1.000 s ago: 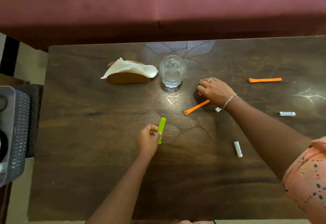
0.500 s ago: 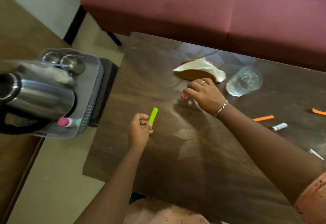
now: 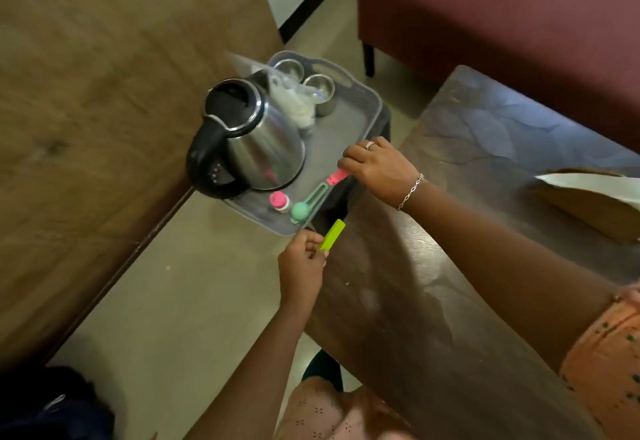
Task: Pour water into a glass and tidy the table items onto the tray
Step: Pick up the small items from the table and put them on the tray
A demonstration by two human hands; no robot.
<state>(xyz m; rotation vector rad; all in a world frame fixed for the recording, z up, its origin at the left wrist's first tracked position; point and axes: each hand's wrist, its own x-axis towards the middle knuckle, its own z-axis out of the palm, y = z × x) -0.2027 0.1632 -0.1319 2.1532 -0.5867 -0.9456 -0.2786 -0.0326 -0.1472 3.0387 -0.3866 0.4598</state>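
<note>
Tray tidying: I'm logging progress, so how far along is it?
Done: kettle, pink-capped bottle and teal clip sit on the tray. In hand: right hand holds a pink clip at the tray's edge; left hand holds a green clip beside it. Left: napkin holder on the table.

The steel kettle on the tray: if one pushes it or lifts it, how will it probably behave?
The kettle has a wide base narrowing upward, so it would probably slide rather than tip. Its polished steel body looks slippery; the black handle seems the safer grip. Its contents are hidden, so its weight is uncertain.
</note>
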